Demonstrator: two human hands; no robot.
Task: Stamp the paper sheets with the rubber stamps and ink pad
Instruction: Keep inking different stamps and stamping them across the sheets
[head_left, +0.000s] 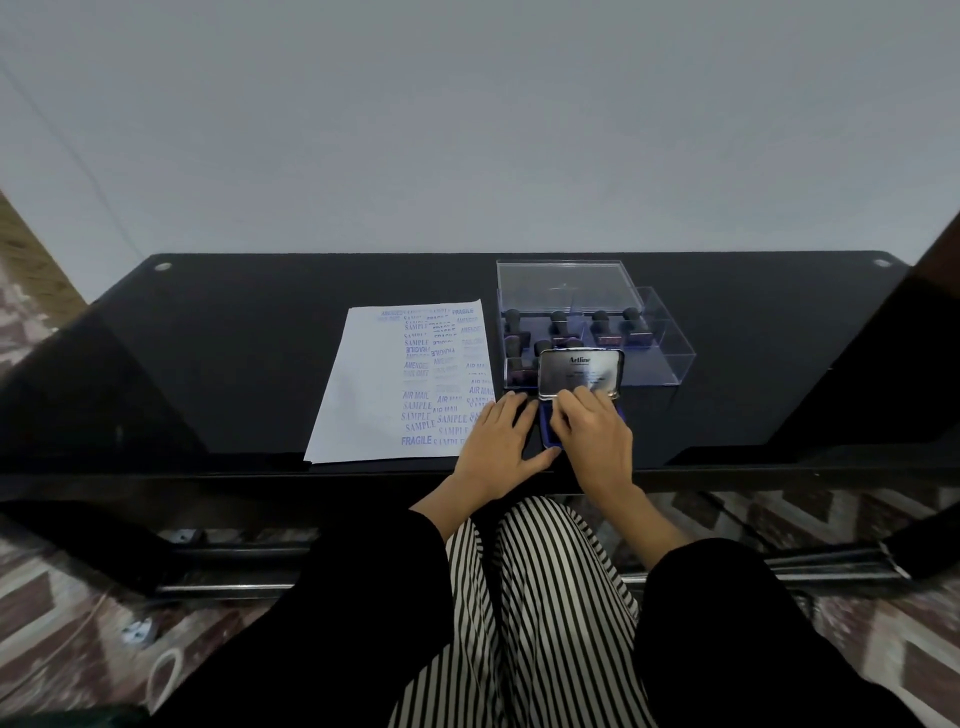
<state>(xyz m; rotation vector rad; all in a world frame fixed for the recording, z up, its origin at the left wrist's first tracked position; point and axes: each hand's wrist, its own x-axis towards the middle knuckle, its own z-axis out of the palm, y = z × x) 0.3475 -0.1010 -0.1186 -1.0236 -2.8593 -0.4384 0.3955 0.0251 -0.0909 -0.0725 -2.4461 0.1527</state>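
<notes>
Blue ink pad (551, 431) is steadied by the flat, splayed left hand (498, 441); its raised lid (581, 373) is pinched by the right hand (592, 436).

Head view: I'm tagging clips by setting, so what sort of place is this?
Probably a home desk corner: a black glass table against a plain wall, with patterned floor tiles beneath it.

The raised metal lid of the ink pad (581, 375) reads "Artline"; the smaller print beneath is illegible. The paper sheet (363, 395) carries blue stamped words: "FRAGILE", "SAMPLE", "AIR MAIL" and "AMENDED".
</notes>
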